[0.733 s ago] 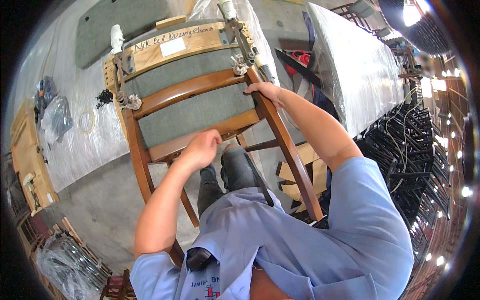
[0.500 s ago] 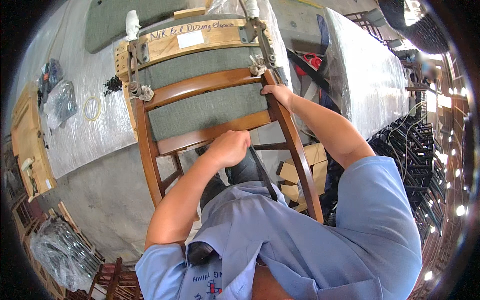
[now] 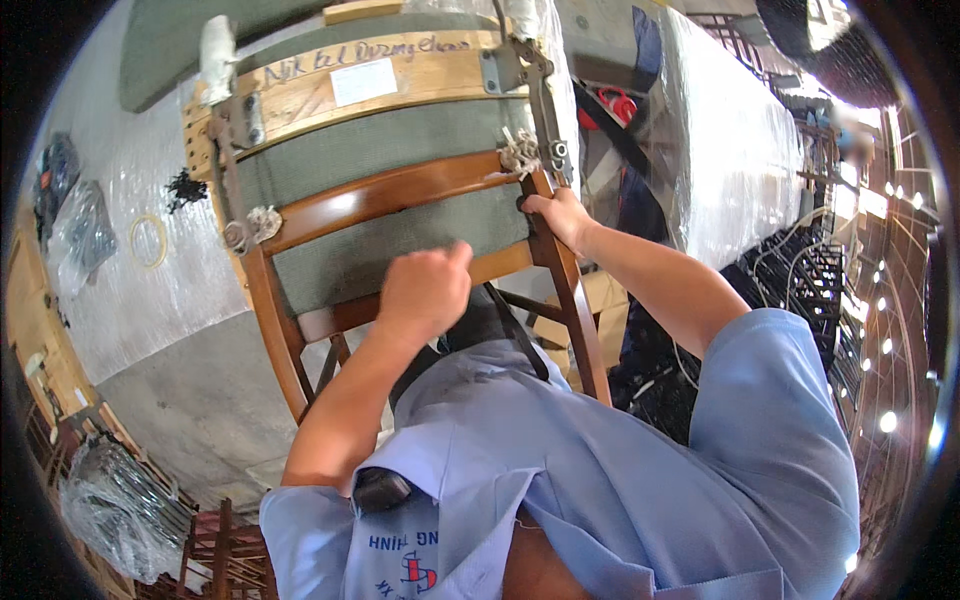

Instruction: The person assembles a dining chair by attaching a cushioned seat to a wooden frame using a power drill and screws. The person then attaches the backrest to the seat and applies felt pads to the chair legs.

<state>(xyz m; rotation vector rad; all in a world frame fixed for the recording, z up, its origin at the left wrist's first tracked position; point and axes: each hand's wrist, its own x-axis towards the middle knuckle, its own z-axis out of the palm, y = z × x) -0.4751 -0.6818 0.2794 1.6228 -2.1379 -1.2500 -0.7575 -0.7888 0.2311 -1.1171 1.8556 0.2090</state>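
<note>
A glossy brown wooden chair frame [image 3: 385, 204] stands in front of me, its upper part against a padded grey-green surface [image 3: 385, 145]. My right hand [image 3: 562, 218] wraps round the frame's right post, just below a clamp. Over the lower rail my left hand [image 3: 428, 290] is curled with the thumb side up, slightly smeared by motion. Its fingers are mostly hidden, so whatever it might hold does not show. Beyond the frame lies a light wooden board [image 3: 290, 95] with a white label. A left metal clamp [image 3: 232, 150] and a right metal clamp [image 3: 540, 100] flank the frame, with cloth-wrapped ends at its corners.
Plastic-covered tables stand at left [image 3: 170, 280] and right [image 3: 735, 150]. On the left one lie a clear plastic bag [image 3: 85, 230] and a yellow ring [image 3: 148, 242]. A red object [image 3: 612, 108] is beyond the right clamp. Cardboard boxes [image 3: 600, 315] sit behind the right post.
My left hand has risen a little and moved left from the lower rail. My right hand keeps its grip on the post. The view has shifted, and the frame appears tilted slightly differently.
</note>
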